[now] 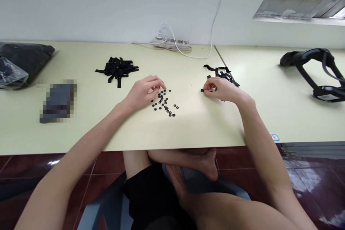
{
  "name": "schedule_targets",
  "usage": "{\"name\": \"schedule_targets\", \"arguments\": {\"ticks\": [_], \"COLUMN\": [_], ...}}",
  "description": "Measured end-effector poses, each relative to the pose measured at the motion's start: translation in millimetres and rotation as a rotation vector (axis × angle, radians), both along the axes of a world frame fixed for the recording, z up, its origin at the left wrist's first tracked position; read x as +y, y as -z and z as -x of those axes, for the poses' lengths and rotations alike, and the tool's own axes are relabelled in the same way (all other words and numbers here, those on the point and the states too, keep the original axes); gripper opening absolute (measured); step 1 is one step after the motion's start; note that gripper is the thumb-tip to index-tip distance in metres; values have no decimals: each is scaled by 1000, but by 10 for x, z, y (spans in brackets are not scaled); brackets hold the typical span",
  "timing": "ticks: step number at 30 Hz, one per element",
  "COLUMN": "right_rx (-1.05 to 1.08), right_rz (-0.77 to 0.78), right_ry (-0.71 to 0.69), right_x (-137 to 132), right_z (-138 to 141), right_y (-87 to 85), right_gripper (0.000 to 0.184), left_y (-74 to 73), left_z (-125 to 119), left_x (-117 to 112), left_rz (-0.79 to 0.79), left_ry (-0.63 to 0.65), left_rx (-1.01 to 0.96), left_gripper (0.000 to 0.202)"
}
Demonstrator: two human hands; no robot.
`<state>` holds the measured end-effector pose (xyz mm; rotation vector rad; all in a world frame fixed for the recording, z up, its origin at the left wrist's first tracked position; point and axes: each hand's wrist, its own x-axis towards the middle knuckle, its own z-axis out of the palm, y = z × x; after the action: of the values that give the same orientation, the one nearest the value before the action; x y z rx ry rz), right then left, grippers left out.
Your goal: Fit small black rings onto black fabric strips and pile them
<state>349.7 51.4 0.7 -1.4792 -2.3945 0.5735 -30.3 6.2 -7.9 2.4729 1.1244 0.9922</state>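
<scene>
My left hand (144,91) rests on the pale table (188,125), fingers curled and pinched at the edge of a scatter of several small black rings (165,103). What the fingertips grip is too small to make out. My right hand (222,89) lies further right, its fingers pinched on a short black strap piece (202,90) whose end sticks out to the left. Just behind that hand lies a small heap of black straps (221,72).
A bigger pile of black strap pieces (117,67) sits at the back left. A black bag (23,61) and a blurred dark object (58,101) lie far left. A power strip (172,43) stands by the wall. A black headset (318,73) lies on the right.
</scene>
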Motion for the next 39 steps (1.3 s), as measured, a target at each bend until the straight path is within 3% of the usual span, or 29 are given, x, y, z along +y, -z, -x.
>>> {"name": "schedule_targets", "arguments": {"ticks": [12, 19, 26, 33, 39], "right_rx": [89, 91, 133, 283, 401], "right_rz": [-1, -59, -94, -216, -282], "right_ry": [13, -41, 13, 101, 43], "right_x": [29, 45, -17, -72, -105], "right_z": [82, 69, 145, 257, 375], "right_y": [87, 118, 69, 38, 38], "right_gripper": [27, 18, 12, 7, 3], "left_y": [77, 74, 61, 58, 58], "left_z": [-59, -66, -52, -59, -67], "left_x": [-30, -27, -12, -18, -25], "left_rz": [5, 34, 18, 17, 19], "left_ry": [104, 95, 54, 76, 100], "left_rx": [17, 10, -11, -12, -8], "left_gripper": [36, 35, 33, 34, 35]}}
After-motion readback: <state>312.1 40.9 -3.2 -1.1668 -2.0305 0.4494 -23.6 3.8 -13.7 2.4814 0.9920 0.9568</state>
